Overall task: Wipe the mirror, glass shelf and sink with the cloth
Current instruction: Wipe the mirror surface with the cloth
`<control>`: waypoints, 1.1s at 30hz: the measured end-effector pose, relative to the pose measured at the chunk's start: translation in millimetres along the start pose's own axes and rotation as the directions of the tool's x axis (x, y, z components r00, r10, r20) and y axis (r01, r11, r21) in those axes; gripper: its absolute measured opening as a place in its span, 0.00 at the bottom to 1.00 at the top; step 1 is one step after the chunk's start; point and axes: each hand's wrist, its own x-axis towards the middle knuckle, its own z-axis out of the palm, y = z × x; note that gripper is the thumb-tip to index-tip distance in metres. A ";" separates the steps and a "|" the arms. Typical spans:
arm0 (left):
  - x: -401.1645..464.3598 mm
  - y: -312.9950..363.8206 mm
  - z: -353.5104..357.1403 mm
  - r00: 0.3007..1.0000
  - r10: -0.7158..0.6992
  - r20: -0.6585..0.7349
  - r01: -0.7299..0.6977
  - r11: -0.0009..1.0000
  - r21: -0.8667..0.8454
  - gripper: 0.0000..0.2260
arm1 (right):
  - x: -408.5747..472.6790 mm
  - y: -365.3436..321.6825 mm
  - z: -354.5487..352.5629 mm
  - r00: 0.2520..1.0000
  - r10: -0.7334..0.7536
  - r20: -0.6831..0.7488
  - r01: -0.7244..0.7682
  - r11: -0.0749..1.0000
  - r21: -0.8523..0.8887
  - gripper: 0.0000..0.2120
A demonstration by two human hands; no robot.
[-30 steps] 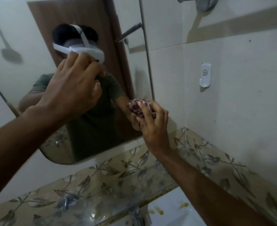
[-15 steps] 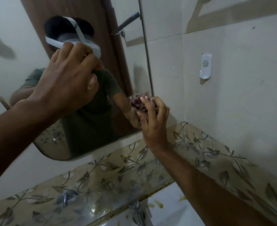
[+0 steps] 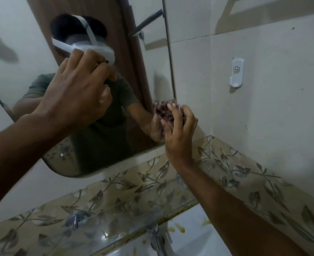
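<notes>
The wall mirror [image 3: 150,58] fills the upper left and reflects a person in a green shirt. My right hand [image 3: 178,139] grips a bunched dark reddish cloth [image 3: 162,111] and holds it against the mirror's lower right corner, at its right edge. My left hand [image 3: 76,95] is raised before the middle of the mirror, fingers loosely bent with their tips towards the glass, holding nothing. Below the mirror runs the glass shelf [image 3: 115,220], over leaf-patterned tiles. A white sink [image 3: 191,242] with yellow stains [image 3: 179,229] shows at the bottom.
A metal tap [image 3: 158,241] stands under the shelf's front edge. A white adhesive hook [image 3: 236,72] is stuck on the tiled wall right of the mirror. The wall turns a corner close to the mirror's right edge.
My right hand keeps the cloth at the mirror's lower right edge, shifting only slightly. My left hand stays raised before the mirror. The view has tilted a little.
</notes>
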 end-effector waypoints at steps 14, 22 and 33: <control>-29.5 3.0 6.5 0.997 0.026 0.070 -0.026 1.000 -0.006 0.16 | -24.0 -16.1 4.3 0.998 0.007 0.066 -0.009 1.000 0.022 0.19; -49.7 4.7 10.7 0.995 -0.013 0.096 0.015 1.000 -0.017 0.16 | -19.6 -9.4 3.5 0.999 0.046 0.010 -0.046 0.999 -0.029 0.18; -62.9 1.3 13.1 0.996 -0.050 0.074 0.050 0.999 0.000 0.15 | -34.1 -20.1 8.8 0.999 0.052 -0.002 -0.052 0.999 -0.010 0.20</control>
